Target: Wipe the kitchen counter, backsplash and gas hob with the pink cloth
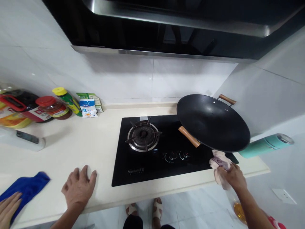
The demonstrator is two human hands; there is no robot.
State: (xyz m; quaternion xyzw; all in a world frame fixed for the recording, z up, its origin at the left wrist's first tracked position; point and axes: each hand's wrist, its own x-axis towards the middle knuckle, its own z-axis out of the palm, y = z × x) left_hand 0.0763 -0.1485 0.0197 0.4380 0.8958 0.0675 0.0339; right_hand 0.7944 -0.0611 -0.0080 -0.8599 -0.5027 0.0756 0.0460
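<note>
My left hand (79, 187) rests on the white countertop, fingers spread, left of the black glass gas stove (140, 162). Bunched in my right hand (235, 177) is a pale pink cloth (218, 159) with a dark purple patch. The cloth touches the stove's front right part, just below the rim of a large black wok (212, 124). That wok sits over the right side of the stove, hiding the burner there. One of its wooden handles (189, 136) points toward the front. The left burner (143, 135) is uncovered, and two control knobs (177, 156) show between.
At far left, another person's hand (9, 206) lies on a blue cloth (30, 187). Several bottles, a red-lidded jar (53, 106) and seasoning packets (88, 107) line the back left. A mint-green thermos (267, 144) stands at right. The range hood (166, 35) hangs overhead.
</note>
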